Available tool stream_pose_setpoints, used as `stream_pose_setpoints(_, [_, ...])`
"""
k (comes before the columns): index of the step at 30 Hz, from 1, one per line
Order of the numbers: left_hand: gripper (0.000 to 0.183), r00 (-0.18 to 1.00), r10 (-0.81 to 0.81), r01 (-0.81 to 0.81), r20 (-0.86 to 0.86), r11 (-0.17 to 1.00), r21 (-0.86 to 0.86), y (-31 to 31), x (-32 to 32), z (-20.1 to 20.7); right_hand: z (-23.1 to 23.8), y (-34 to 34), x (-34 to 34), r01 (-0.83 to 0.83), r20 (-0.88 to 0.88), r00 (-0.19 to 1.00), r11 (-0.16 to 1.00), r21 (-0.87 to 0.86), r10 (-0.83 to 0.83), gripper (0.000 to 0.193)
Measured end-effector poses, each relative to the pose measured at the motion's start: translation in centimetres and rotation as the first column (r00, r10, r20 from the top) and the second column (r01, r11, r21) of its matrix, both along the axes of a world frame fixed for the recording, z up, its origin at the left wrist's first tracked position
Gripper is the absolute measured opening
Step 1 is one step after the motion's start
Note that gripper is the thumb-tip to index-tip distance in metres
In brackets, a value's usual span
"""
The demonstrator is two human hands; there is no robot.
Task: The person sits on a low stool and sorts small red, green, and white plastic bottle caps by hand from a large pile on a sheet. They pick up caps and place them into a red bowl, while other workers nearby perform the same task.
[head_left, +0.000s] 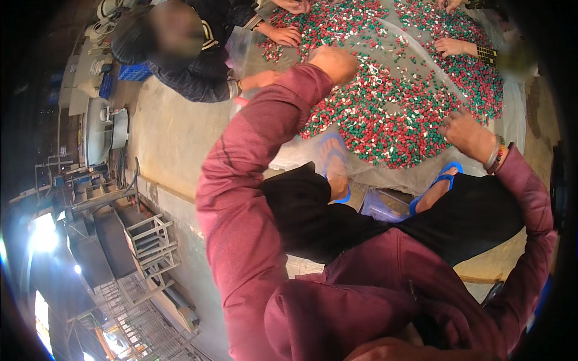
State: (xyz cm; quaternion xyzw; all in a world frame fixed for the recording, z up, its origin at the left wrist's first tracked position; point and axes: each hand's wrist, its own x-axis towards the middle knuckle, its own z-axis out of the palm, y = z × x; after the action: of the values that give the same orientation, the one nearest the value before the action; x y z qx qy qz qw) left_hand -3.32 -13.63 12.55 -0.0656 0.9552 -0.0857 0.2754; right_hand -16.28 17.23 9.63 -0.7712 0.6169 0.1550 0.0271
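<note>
A wide heap of small red, green and white pieces (385, 129) lies spread on a pale sheet (367, 174) in front of me. My left hand (336, 64) is over the left side of the heap, its back toward me and its fingers curled under. Whatever it may hold is hidden. At the right edge of the pieces, my right hand (467, 136) reaches in with bent fingers a little apart, touching or just above them. Nothing shows in its grasp. A beaded bracelet (497, 155) circles that wrist.
Co-workers' hands are at the same heap: one hand (284, 35) at the upper left, another (453, 47) at the upper right. My feet in blue flip-flops (448, 174) flank a translucent plastic bag (382, 207) at the near edge. Metal frames (150, 243) stand on the left.
</note>
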Motion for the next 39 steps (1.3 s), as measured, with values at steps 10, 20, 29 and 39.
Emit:
stream_pose_setpoints(10, [0.020, 0.945, 0.319, -0.295, -0.073, 0.927, 0.233, -8.6, 0.6, -18.5, -4.8, -9.2, -1.4, -0.211, 0.227, 0.954, 0.976, 0.049, 0.195, 0.017])
stream_pose_setpoints(20, [0.027, 0.746, 0.635, -0.477, -0.203, 0.721, 0.503, -8.1, 2.2, -30.4, -23.2, -25.1, -5.2, 0.569, 0.492, 0.678, 0.814, 0.119, -0.546, 0.068])
stream_pose_setpoints(29, [0.025, 0.396, 0.856, -0.203, 0.332, -0.271, 0.941, -6.6, 4.1, -25.2, -26.0, -21.8, 0.9, 0.886, 0.877, 0.028, 0.418, 0.201, -0.480, 0.023])
stream_pose_setpoints(39, [0.022, 0.385, 0.516, -0.117, 0.765, -0.795, 0.595, -2.9, 2.9, -24.6, -21.8, -16.6, 4.6, 0.718, 0.725, -0.636, 0.142, 0.681, -0.263, 0.044])
